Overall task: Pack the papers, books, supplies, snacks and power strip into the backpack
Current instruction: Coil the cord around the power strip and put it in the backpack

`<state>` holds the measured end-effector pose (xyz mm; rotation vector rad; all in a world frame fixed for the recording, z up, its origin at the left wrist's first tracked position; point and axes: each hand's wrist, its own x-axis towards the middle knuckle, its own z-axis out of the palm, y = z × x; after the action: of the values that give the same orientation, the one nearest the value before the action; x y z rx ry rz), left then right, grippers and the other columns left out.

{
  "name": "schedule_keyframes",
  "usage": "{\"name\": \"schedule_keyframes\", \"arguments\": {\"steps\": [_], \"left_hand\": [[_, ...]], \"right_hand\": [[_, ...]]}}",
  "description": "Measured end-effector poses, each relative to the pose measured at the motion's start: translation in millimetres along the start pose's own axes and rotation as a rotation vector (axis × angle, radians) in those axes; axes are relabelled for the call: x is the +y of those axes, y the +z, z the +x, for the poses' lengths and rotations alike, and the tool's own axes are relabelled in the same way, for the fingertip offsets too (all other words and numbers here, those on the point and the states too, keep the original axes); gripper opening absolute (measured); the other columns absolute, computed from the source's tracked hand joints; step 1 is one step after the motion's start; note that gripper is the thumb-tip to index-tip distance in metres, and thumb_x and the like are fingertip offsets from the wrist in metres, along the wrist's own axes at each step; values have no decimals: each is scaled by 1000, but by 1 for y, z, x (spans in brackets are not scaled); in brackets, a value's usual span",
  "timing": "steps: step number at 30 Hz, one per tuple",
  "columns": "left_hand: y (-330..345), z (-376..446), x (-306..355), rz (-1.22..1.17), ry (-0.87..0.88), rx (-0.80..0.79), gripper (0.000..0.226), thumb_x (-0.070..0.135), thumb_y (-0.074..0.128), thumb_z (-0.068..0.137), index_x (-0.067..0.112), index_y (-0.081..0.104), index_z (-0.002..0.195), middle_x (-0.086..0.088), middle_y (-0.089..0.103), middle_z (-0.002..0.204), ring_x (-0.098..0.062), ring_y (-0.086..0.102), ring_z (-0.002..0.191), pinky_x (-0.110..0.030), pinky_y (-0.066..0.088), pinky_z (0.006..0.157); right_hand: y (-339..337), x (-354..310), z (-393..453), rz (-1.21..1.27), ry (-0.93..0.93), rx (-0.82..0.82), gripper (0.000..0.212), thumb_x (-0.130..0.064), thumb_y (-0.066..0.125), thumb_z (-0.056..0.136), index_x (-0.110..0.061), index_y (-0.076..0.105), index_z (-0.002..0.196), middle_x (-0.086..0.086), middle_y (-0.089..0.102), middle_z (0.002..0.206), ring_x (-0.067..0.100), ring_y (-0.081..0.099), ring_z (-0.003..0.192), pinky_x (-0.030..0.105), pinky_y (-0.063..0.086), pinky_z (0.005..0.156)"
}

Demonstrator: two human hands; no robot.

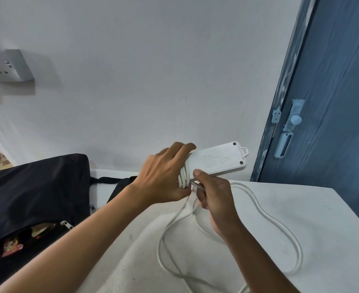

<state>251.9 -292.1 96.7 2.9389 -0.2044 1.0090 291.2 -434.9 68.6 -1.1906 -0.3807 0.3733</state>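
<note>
The left hand (163,176) covered the near end of the power strip (216,158), whose small printed label was unreadable. Its cord (258,210) ran off the bottom edge, and the backpack (37,187), left of the strip, was cut by the left edge, its contents mostly hidden.

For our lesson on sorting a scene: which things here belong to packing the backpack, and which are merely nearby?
Part of the job:
- power strip, gripped by the left hand
- its white cord, pinched by the right hand, partly wound round the strip
- black backpack, unzipped

Just nearby:
- wall socket
- blue door and its latch
</note>
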Motion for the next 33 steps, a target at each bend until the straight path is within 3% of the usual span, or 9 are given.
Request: {"name": "schedule_keyframes", "arguments": {"steps": [4, 6, 8, 12, 18, 22, 25, 28, 33], "left_hand": [[-4, 4, -11, -90, -208, -14, 73, 43, 67, 58, 26, 42, 124, 5, 53, 107, -24, 56, 75, -29, 43, 57], [-5, 5, -20, -96, -251, -42, 79, 46, 73, 56, 28, 43, 127, 6, 50, 110, -22, 56, 78, -28, 42, 62], [-5, 3, -24, -70, -226, -71, 81, 50, 72, 54, 29, 46, 127, 5, 50, 110, -22, 58, 79, -29, 44, 62], [-4, -1, -25, -61, -262, -101, 75, 51, 68, 53, 30, 48, 122, 6, 47, 108, -22, 57, 72, -28, 43, 59], [-1, -9, -27, -52, -290, -99, 67, 49, 62, 53, 25, 51, 114, 8, 51, 102, -18, 51, 68, -25, 36, 55], [2, -11, -27, -16, -326, -109, 65, 52, 65, 52, 20, 51, 108, 8, 50, 94, -17, 45, 64, -26, 31, 55], [3, -12, -29, -33, -330, -85, 70, 63, 64, 49, 16, 47, 97, 6, 45, 87, -19, 43, 59, -26, 30, 53], [-1, -14, -32, -41, -307, -100, 70, 67, 63, 49, 16, 44, 93, 5, 44, 85, -20, 45, 58, -26, 31, 49], [-7, -16, -35, -77, -295, -128, 55, 48, 64, 55, 18, 42, 95, 7, 43, 86, -20, 45, 60, -30, 37, 52]], "right_hand": [[2, 3, 1, -140, -119, -30, 39, -16, 59, 92, -16, 61, 53, 6, 24, 55, 11, 23, 50, 22, 23, 47], [3, 6, 0, -220, -174, -62, 22, -8, 58, 93, -13, 77, 82, -9, 39, 50, 3, 33, 48, 17, 29, 51], [5, 12, -1, -340, -183, -63, 23, -5, 57, 93, -7, 70, 111, -19, 53, 49, -2, 46, 48, 9, 35, 56], [12, 19, -7, -504, -201, -85, 32, -8, 56, 94, -7, 61, 125, -23, 46, 45, -3, 43, 47, 8, 34, 56], [19, 15, -16, -717, -233, -118, 37, -20, 54, 95, -12, 58, 132, -8, 68, 105, 2, 62, 94, 20, 45, 90], [18, 12, -18, -821, -282, -139, 37, -19, 52, 96, -10, 57, 131, -1, 61, 130, 12, 53, 124, 21, 37, 106], [14, 8, -13, -738, -223, -84, 34, -21, 55, 91, -11, 64, 122, -14, 71, 95, 4, 64, 92, 26, 47, 89], [6, 5, -9, -581, -97, -91, 23, -10, 55, 92, -10, 68, 111, -19, 52, 47, -1, 48, 49, 16, 41, 59], [-8, -6, -6, -602, -66, -42, 7, -10, 61, 89, -12, 69, 88, -4, 60, 51, 3, 49, 42, 20, 40, 50]]}}
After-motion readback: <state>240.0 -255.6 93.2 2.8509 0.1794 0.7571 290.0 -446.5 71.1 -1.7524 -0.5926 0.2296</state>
